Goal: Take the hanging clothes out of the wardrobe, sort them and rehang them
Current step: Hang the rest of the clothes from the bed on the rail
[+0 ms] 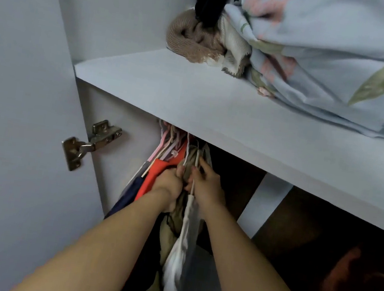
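Both bare forearms (pixel 122 234) reach in: left hand (pixel 169 182) clutches a crumpled khaki cloth garment (pixel 190 157), right hand (pixel 207 185) pinches a thin white hanger (pixel 197 161), all bunched under the white wardrobe shelf (pixel 215 114). Best bet: lift the hanger clear before tugging.

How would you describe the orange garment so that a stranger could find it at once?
Look under the white shelf, at the bunch of hanging clothes. The orange garment hangs just left of the left hand; it is the only bright orange-red piece, between a navy garment and an olive garment.
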`<state>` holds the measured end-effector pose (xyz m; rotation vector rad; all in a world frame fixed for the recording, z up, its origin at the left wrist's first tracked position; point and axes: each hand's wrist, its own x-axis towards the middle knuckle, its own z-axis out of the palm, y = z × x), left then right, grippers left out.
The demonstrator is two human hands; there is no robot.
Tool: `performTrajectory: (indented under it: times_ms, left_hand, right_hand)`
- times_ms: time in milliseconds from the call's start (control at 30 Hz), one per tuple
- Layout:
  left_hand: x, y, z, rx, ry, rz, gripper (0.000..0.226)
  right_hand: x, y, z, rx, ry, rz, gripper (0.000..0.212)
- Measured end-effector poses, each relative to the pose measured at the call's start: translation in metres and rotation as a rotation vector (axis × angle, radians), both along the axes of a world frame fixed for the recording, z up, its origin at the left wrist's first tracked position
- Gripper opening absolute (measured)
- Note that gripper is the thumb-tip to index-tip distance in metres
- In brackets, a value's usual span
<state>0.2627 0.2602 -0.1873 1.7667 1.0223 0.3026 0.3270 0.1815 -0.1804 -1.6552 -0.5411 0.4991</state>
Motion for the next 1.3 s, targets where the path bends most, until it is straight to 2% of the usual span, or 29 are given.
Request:
performTrajectory:
  times_ms: [100, 233, 300, 433, 500, 567, 633, 733, 867, 1067, 1300]
  left_hand:
    - [-0.01, -0.003, 0.011, 0.134, 0.193, 0.008, 0.039]
    - [-0.035, -0.012, 0.011, 0.179, 0.211, 0.102, 0.043]
    - [-0.051, -0.018, 0.009, 0.189, 0.179, 0.118, 0.035]
    - [-0.085, -0.025, 0.011, 0.241, 0.07, 0.189, 0.022]
    - [-0.102, -0.028, 0.013, 0.225, 0.012, 0.239, 0.021]
    - [-0.124, -0.029, 0.009, 0.162, -0.088, 0.272, 0.024]
    - [-0.153, -0.036, 0.007, 0.127, -0.118, 0.283, 0.031]
    - [-0.21, -0.052, 0.011, 0.139, -0.098, 0.3, 0.034]
    - [-0.312, -0.079, 0.011, 0.135, -0.065, 0.393, 0.033]
    - [-0.477, -0.144, 0.01, 0.143, -0.016, 0.544, 0.029]
    - [-0.657, -0.242, -0.001, 0.142, 0.059, 0.84, 0.025]
  right_hand:
    - [-0.001, 0.005, -0.004, 0.075, 0.087, -0.008, 0.04]
    - [-0.007, 0.014, -0.013, 0.132, 0.164, 0.014, 0.046]
    - [-0.017, 0.01, -0.016, 0.097, 0.081, 0.016, 0.053]
    - [-0.047, -0.007, -0.017, -0.032, -0.213, 0.005, 0.084]
    - [-0.055, -0.013, -0.014, -0.096, -0.25, -0.024, 0.087]
    - [-0.06, -0.018, -0.013, -0.198, -0.262, -0.035, 0.081]
    - [-0.07, -0.021, -0.012, -0.27, -0.376, -0.024, 0.065]
    - [-0.107, -0.016, -0.012, -0.175, -0.566, -0.022, 0.039]
    - [-0.201, -0.023, -0.007, -0.106, -0.59, 0.051, 0.012]
    - [-0.362, -0.062, -0.022, -0.071, -0.66, 0.291, 0.015]
    - [-0.538, -0.115, -0.035, -0.017, -0.752, 0.584, 0.018]
